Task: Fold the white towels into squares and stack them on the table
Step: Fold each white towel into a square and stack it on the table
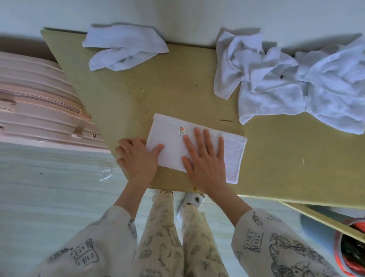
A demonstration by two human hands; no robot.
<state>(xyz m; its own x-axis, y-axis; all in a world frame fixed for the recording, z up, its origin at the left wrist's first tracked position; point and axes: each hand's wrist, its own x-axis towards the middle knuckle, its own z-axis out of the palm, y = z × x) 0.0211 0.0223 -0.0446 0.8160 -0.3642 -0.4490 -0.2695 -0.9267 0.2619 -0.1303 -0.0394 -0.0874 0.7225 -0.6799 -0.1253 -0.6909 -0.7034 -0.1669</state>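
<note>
Tabletop (179, 92) is tan wood, against a pale wall. Pink suitcase (32, 102) stands beside it. Right hand (205, 158) lies flat on the folded towel (173, 146); left hand (138, 157) pinches its edge. Crumpled towels (301, 80) wait behind.

A person seen from above, dressed in a matching cream pyjama-style set. The left sleeve (102, 239) and right sleeve (277, 247) are loose and end partway down the forearm, leaving wrists and hands bare. Dark grey line drawings cover the fabric: open books, leaves, a feather, flowers and a small cartoon animal with a bow. The trousers (173, 242) carry the same cream cloth with smaller leaf and bottle-like sketches. One white slipper (192, 202) shows below, dotted with small dark shapes.
</note>
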